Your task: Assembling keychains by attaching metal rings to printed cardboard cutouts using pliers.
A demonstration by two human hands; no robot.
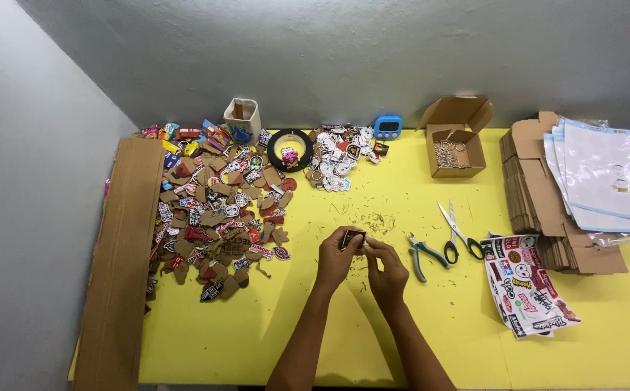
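Head camera looks steeply down over the yellow table (438, 340) toward the wall (329, 51).

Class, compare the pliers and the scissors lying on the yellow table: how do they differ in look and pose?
The pliers have teal handles and short jaws; the scissors have black handle loops and long pale blades. The pliers lie nearer the hands; the scissors lie beside the sticker sheets. Both lie flat on the table, tips pointing away from the person, untouched.
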